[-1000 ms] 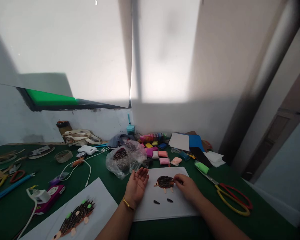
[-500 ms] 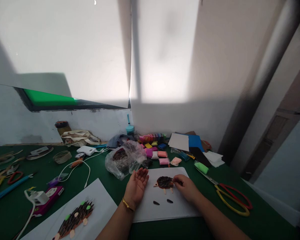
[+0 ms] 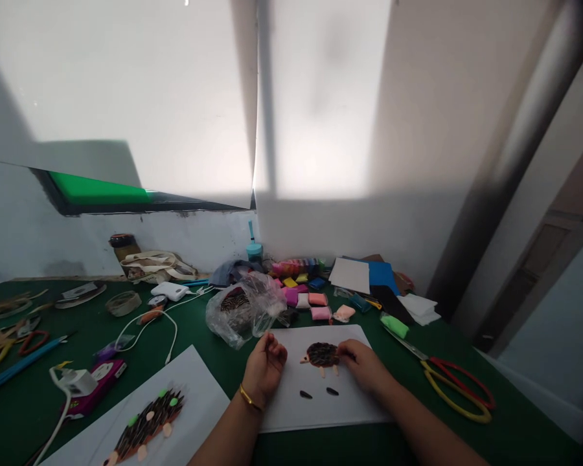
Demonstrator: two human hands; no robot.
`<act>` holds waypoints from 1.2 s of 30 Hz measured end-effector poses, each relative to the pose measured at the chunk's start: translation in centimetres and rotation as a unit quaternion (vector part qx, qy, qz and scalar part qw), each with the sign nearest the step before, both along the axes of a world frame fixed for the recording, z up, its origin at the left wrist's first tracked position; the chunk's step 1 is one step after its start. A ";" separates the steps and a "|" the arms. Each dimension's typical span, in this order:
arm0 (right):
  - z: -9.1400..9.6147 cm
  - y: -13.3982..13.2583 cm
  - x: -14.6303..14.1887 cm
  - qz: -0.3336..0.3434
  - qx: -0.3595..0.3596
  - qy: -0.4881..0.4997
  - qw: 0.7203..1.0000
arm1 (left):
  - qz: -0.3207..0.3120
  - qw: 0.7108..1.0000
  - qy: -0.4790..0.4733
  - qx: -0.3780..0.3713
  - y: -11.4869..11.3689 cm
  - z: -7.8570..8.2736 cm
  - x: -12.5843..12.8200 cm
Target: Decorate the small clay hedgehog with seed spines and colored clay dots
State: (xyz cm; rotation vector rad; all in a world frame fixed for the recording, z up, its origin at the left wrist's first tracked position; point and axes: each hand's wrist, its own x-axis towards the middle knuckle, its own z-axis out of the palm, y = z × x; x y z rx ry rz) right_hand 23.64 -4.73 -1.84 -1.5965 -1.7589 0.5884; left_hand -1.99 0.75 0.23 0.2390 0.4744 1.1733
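The white sheet (image 3: 344, 414) lies flat on the green surface (image 3: 320, 446) in front of the person, and on its upper part sits the small hedgehog (image 3: 322, 354), dark-backed with a pale snout pointing toward the sheet's left edge. At the right side of the white sheet, the right hand (image 3: 362, 364) reaches in over it, its grip narrow, fingers drawn together at the hedgehog's rear end; whether anything is pinched between them I cannot tell. The left hand (image 3: 265, 369), with a yellow bracelet (image 3: 249, 397) at its wrist, is at the left edge of the white sheet, palm turned up, its grip loosely curled and partway wide; the inside of the palm is partly hidden. Two dark seeds (image 3: 319, 393) lie apart from each other on the white sheet, below the hedgehog. To the left of the white sheet, a second sheet (image 3: 194, 375) carries a larger hedgehog (image 3: 150, 421) dotted with green and pale spots. Beyond the white sheet's far left corner is a clear plastic bag (image 3: 267, 298) with dark contents; beyond its far edge are coloured packets (image 3: 321, 313). To the right of the white sheet lie scissors (image 3: 423, 360) with red and yellow handles, a bright green packet (image 3: 395, 325) touching their blades.
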 end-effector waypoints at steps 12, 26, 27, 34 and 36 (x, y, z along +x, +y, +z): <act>0.7 -0.2 -0.2 -0.005 -0.012 -0.001 1.000 | 0.002 1.000 0.003 -0.003 -0.1 0.2 0.1; 0.2 0.2 -0.3 -0.016 -0.014 -0.006 1.000 | 0.001 1.000 0.005 -0.003 0.0 0.0 0.1; 0.2 0.2 -0.2 -0.016 -0.014 -0.008 1.000 | 0.001 1.000 0.005 -0.004 0.0 0.0 0.1; 0.0 0.4 -0.2 -0.026 -0.020 -0.010 0.999 | -0.001 1.000 0.004 -0.005 0.0 0.1 0.2; 0.2 0.3 -0.2 -0.023 -0.018 -0.004 1.000 | -0.001 1.000 0.004 -0.004 0.0 0.2 0.2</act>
